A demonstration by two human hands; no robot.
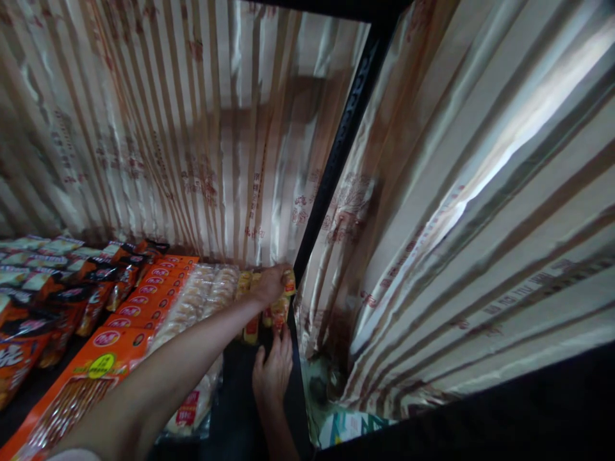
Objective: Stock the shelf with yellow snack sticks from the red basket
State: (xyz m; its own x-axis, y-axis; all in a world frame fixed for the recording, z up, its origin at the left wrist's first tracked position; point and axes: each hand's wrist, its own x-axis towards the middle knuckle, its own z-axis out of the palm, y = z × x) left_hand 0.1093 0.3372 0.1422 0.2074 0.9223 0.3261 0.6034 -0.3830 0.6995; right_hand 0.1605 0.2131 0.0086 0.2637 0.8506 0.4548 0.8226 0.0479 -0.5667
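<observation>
My left arm stretches across the shelf to its back right corner. There my left hand (271, 283) is closed on a small yellow snack pack (289, 282) with a red label. Nearer to me, my right hand (273, 371) reaches up with its fingers stretched out. Its fingertips touch the front of another yellow and red pack (278, 314); no grip on it shows. More yellow packs (250, 330) stand in a row just left of both hands, partly covered by my left forearm.
Left of the yellow packs lie clear bags of pale round snacks (185, 301), then overlapping orange packets (129, 314) and orange-black bags (91, 288). Pleated printed sheeting (216, 128) hangs behind. A black post (343, 141) rises at the corner. The dark shelf (235, 397) ends right of my hand.
</observation>
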